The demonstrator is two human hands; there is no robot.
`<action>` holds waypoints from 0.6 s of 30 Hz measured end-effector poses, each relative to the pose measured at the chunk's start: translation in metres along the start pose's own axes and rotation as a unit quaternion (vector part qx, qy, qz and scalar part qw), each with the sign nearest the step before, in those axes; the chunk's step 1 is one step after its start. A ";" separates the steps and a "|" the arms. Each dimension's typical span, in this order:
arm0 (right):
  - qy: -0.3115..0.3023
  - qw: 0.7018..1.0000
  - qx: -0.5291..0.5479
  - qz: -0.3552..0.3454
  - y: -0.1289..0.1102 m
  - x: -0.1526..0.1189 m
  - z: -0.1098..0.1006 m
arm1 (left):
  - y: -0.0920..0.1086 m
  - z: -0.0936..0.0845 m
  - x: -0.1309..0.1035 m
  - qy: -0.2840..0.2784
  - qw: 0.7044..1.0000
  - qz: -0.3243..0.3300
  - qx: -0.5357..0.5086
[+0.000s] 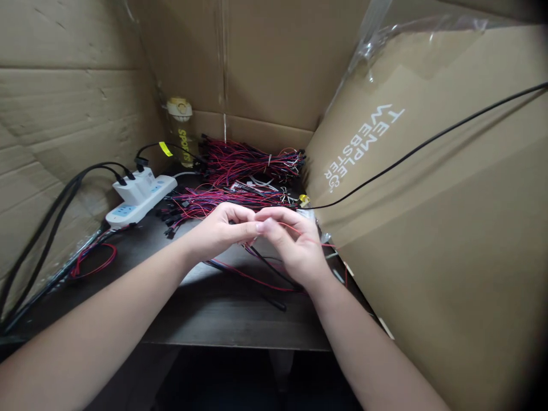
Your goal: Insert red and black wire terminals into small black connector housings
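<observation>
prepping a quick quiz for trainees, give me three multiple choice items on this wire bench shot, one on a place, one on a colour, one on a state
1. Where does the white power strip lie?
A. on the left of the desk, beside the cardboard wall
B. on the right, under the printed box
C. in the person's lap

2. What colours are the wire bundles at the back?
A. green and yellow
B. red and black
C. all white

3. How are the hands placed?
A. both flat on the desk
B. far apart, one on the bottle
C. left hand and right hand fingertips together, pinching a thin red wire

Answers: 1 A, the strip sits left with black plugs in it. 2 B, the strands show red and black. 3 C, the fingertips meet above the desk on the wire.
</observation>
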State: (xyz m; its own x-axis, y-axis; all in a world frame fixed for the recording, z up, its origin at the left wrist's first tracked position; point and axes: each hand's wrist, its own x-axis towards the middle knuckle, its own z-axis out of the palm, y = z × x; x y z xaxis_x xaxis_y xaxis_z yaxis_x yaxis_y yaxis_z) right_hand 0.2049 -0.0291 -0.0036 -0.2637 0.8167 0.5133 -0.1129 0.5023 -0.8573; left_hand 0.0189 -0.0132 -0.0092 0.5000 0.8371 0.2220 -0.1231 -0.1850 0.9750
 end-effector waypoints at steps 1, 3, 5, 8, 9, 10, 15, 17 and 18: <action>-0.027 0.998 -0.047 -0.017 0.000 -0.002 0.000 | -0.001 -0.001 0.000 0.005 1.000 -0.002 0.000; -0.028 0.991 -0.118 -0.063 0.000 -0.003 -0.002 | -0.002 -0.001 0.001 0.011 1.000 -0.010 0.004; -0.013 0.984 -0.149 -0.101 0.001 -0.002 -0.007 | -0.001 0.000 0.001 0.012 1.000 -0.016 0.011; 0.009 0.980 -0.159 -0.122 0.002 0.001 -0.016 | 0.002 0.004 0.002 0.024 1.000 -0.011 0.012; 0.015 0.979 -0.163 -0.120 0.002 0.003 -0.019 | 0.003 0.005 0.003 0.038 0.999 -0.005 0.006; 0.025 0.979 -0.166 -0.116 0.001 0.003 -0.021 | 0.005 0.007 0.003 0.053 0.999 0.001 -0.004; 0.056 0.974 -0.185 -0.118 -0.007 0.005 -0.022 | 0.011 0.009 0.004 0.091 0.991 0.014 -0.096; 0.081 0.971 -0.192 -0.113 -0.007 0.005 -0.021 | 0.012 0.008 0.003 0.094 0.985 0.016 -0.143; 0.100 0.970 -0.194 -0.106 -0.007 0.004 -0.021 | 0.013 0.008 0.002 0.096 0.983 0.017 -0.153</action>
State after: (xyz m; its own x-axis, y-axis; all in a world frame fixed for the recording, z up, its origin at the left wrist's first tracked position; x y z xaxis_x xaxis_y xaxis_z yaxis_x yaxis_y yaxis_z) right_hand 0.2248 -0.0233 0.0055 -0.0792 0.7020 0.7078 0.2345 0.7032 -0.6712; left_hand 0.0251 -0.0177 0.0038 0.3247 0.9201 0.2191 -0.4034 -0.0749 0.9120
